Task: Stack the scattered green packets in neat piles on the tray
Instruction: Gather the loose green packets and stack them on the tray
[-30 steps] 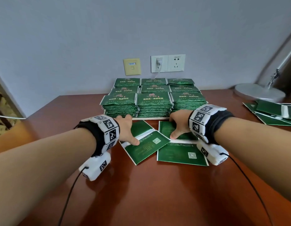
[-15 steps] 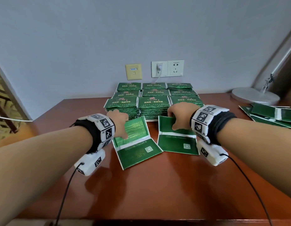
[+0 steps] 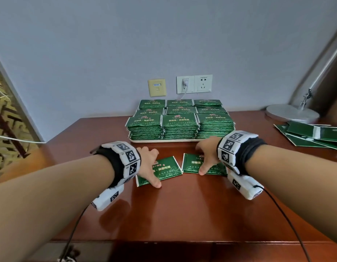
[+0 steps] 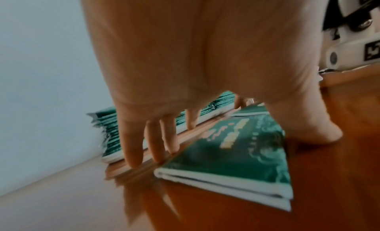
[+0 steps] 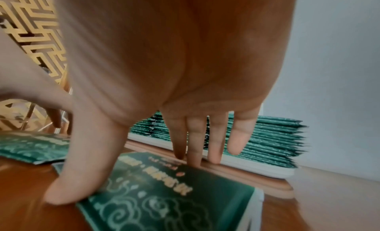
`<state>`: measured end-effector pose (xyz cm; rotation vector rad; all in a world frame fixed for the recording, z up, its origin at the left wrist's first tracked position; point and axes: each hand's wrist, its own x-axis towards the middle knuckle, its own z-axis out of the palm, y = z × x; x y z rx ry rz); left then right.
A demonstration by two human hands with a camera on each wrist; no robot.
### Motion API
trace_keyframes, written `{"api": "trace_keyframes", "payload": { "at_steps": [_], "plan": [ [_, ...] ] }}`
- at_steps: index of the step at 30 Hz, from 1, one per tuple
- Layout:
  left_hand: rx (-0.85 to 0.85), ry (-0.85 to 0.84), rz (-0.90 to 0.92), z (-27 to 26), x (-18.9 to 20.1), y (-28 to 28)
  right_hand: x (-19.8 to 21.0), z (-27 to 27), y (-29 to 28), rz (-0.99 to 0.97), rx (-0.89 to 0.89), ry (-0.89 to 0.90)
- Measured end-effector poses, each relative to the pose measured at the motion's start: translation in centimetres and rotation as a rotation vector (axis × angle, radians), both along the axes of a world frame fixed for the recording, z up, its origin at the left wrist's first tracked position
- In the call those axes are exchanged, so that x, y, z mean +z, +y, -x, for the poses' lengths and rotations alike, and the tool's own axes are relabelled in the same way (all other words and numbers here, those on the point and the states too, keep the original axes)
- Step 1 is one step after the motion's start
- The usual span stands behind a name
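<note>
My left hand [image 3: 147, 163]: spread over a folded green packet [image 3: 161, 172], thumb at its near edge, fingers [image 4: 133, 146] straight and reaching down past its far edge to the table [image 3: 182, 214]; nothing curled round it.
My right hand [image 3: 208, 155]: spread the same way over a second folded packet [image 3: 194, 165], thumb at the near edge, fingertips [image 5: 193, 153] at the far edge, fingers straight.
Between my hands: the two packets lie side by side, a narrow gap between them, printed faces up.
Just beyond my fingertips: the tray [image 3: 163, 141], its near rim close to both packets, carrying neat green piles [image 3: 180, 125] in three rows of three.
Far off my right wrist: more green packets [image 3: 313, 135] lying loose, beside a lamp base [image 3: 292, 113].
Behind the tray: wall sockets [image 3: 194, 84].
</note>
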<state>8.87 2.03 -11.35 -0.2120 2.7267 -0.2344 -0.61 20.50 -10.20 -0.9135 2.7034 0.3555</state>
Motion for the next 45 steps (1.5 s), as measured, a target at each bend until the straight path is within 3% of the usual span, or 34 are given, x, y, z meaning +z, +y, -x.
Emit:
{"api": "trace_keyframes", "payload": {
  "at_steps": [15,21,32,40,45],
  "plan": [
    [0.025,-0.032,-0.215,0.7,-0.4,0.9,-0.4,-0.3,0.8,0.117,-0.026,-0.122],
    [-0.048,0.048,-0.212,2.7,3.0,1.1,1.8,1.3,1.3,0.237,-0.025,-0.075],
    [-0.027,0.196,-0.125,11.1,9.3,-4.4,7.1,10.4,1.6,0.216,-0.037,0.206],
    [0.018,0.222,-0.055,18.0,9.8,-9.9,9.0,18.0,-0.9,0.123,-0.071,0.177],
    [0.014,0.177,-0.126,20.6,8.9,-11.0,8.6,20.4,-2.1,0.032,-0.077,0.159]
  ]
}}
